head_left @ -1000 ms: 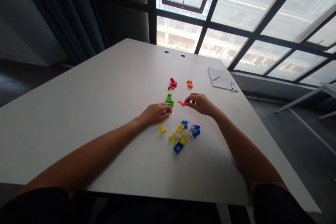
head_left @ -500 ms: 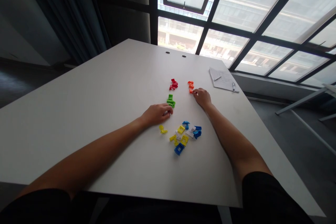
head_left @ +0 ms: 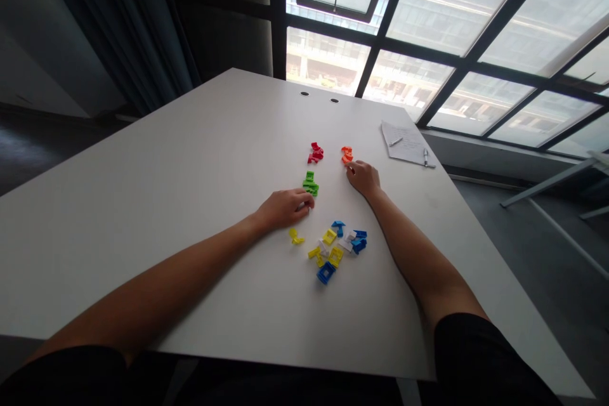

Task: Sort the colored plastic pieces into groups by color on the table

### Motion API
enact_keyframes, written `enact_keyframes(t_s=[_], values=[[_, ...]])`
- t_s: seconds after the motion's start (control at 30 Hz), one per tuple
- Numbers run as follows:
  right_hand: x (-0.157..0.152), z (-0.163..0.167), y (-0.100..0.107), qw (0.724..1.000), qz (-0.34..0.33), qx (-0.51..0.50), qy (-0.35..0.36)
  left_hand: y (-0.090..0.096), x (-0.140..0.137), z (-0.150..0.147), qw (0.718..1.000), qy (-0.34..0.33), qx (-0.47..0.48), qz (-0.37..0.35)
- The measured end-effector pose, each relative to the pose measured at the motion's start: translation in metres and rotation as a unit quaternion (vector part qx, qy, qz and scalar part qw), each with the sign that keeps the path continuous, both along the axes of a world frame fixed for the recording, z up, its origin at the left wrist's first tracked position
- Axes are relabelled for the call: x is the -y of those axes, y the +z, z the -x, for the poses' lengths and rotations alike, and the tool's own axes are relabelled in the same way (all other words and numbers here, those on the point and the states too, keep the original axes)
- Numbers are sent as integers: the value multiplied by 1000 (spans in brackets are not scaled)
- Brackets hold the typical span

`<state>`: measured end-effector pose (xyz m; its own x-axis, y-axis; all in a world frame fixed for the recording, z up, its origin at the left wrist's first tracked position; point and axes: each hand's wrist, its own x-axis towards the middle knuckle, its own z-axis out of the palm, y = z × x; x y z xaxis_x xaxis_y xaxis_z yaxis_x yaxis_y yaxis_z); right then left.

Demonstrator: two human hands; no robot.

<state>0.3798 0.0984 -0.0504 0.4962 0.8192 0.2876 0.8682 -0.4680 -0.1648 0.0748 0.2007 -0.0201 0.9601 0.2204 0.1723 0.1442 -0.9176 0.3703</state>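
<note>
orange pieces (head_left: 347,153) are being touched by right hand (head_left: 364,177), grip untellable; left hand (head_left: 283,208) being held curled, contents untellable; red pieces (head_left: 316,155), green pieces (head_left: 311,188) being seen grouped; yellow-blue-white pieces (head_left: 335,257) being seen mixed, seemingly unsorted.

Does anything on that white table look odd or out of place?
Mildly: one small yellow plastic piece lies alone, left of the mixed cluster of blue, white and yellow plastic pieces. Nothing looks spilled.

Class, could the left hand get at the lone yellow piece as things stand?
Probably yes: the yellow piece lies close by, apart from the mixed pile, with nothing visible between it and the left hand. Whether the curled fingers hold something is unclear.
</note>
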Motion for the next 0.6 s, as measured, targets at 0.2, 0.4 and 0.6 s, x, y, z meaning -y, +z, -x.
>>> enact_keyframes(t_s=[0.2, 0.4, 0.6], values=[[3, 7, 6, 999, 12, -14, -32, 1, 0, 1, 1000, 0, 1, -1], [25, 32, 9, 999, 36, -19, 32, -1, -1, 1, 1000, -1, 8, -5], [66, 59, 7, 993, -9, -63, 98, -2, -2, 1, 1000, -4, 14, -6]])
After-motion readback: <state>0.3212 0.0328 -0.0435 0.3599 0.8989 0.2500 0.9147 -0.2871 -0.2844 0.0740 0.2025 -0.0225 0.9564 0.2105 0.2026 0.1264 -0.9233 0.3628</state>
